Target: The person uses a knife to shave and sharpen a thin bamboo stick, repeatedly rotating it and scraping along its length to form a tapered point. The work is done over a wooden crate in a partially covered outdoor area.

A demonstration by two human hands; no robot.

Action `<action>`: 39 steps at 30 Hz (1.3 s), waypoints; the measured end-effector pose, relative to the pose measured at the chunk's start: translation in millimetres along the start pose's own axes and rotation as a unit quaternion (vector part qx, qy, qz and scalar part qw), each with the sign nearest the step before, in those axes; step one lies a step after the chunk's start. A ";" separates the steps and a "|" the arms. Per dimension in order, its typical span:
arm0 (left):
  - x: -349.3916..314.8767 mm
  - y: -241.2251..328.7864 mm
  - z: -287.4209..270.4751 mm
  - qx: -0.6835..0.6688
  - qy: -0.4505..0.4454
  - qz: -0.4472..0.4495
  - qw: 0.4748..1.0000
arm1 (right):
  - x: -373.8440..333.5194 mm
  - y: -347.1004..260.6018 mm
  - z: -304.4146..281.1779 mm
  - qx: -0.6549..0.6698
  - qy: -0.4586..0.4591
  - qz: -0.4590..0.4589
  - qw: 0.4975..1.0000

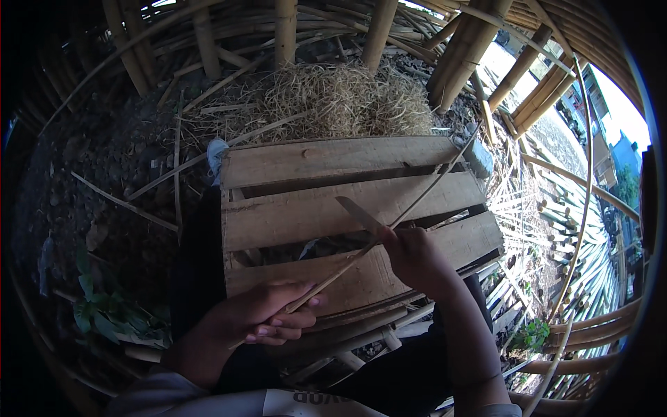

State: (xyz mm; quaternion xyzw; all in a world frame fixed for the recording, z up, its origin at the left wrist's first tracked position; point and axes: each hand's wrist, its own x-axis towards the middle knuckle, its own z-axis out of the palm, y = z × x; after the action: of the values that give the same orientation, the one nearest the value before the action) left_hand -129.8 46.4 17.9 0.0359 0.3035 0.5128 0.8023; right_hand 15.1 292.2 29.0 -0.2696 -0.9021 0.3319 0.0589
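My left hand (278,314) is closed round the near end of a long, thin bamboo strip (424,193). The strip slants up and away to the right, over a slatted wooden crate (292,221) in front of me. In my right hand (413,254) is a knife (358,213), its blade pointing up and to the left. The blade lies across the strip close to my right fist, about at the strip's middle. My fingers hide the knife's handle.
A heap of curly shavings (340,101) lies beyond the crate, before upright bamboo posts (285,31). Many cut bamboo pieces (573,243) cover the ground at right. Loose strips (125,201) and a leafy plant (97,309) are at left. My shoes (216,154) flank the crate.
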 end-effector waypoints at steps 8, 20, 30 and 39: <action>1.4 -3.1 -13.0 -0.197 -0.080 -0.018 0.977 | -0.2 -5.6 11.9 0.018 0.053 -0.055 0.997; 1.9 -4.6 -14.5 -0.273 -0.123 -0.012 0.954 | 25.0 4.9 -14.5 -0.017 0.046 0.089 0.995; -0.8 -2.3 -7.3 -0.261 -0.101 -0.018 0.960 | 13.2 -0.7 -4.0 0.037 0.030 0.052 0.998; -3.0 -2.3 -0.2 -0.159 -0.043 -0.018 0.986 | 4.9 -11.1 -0.3 0.014 0.029 0.038 0.999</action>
State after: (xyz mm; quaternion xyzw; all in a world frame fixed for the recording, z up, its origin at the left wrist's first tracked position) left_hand -128.9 42.8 18.2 -0.0758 0.1841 0.5376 0.8194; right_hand 6.1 287.9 35.9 -0.3122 -0.8844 0.3384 0.0761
